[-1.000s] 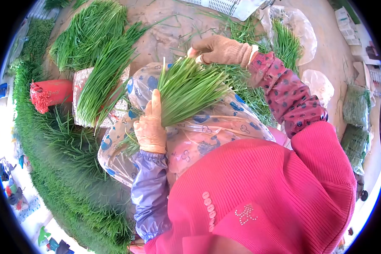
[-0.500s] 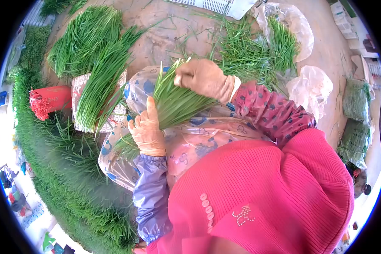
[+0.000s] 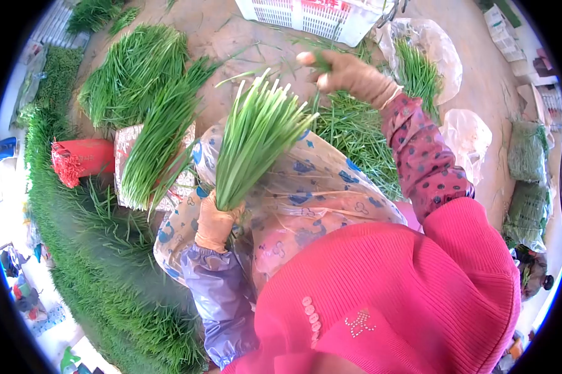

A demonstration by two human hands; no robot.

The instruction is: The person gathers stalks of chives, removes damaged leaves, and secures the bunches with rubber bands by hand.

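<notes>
My left hand, in a pale glove, is closed around the lower part of a bunch of garlic chives. The white stem ends point up and away from me, fanned slightly. My right hand, gloved too, is raised to the right of the bunch and apart from it. Its thumb and forefinger are spread, with a bit of green showing between them; whether it touches them I cannot tell. Under the bunch, a clear plastic apron with blue prints covers my lap. Loose chive leaves lie on the floor below my right arm.
A large chive heap lies at the far left, near more chives on a small board. Beside them is a red roll. A white crate stands ahead; plastic bags lie right. Dense greenery lines the left.
My right hand has left the chives and swung up and to the right. My left hand has closed around the bunch, which now stands more upright. The view has shifted slightly.
</notes>
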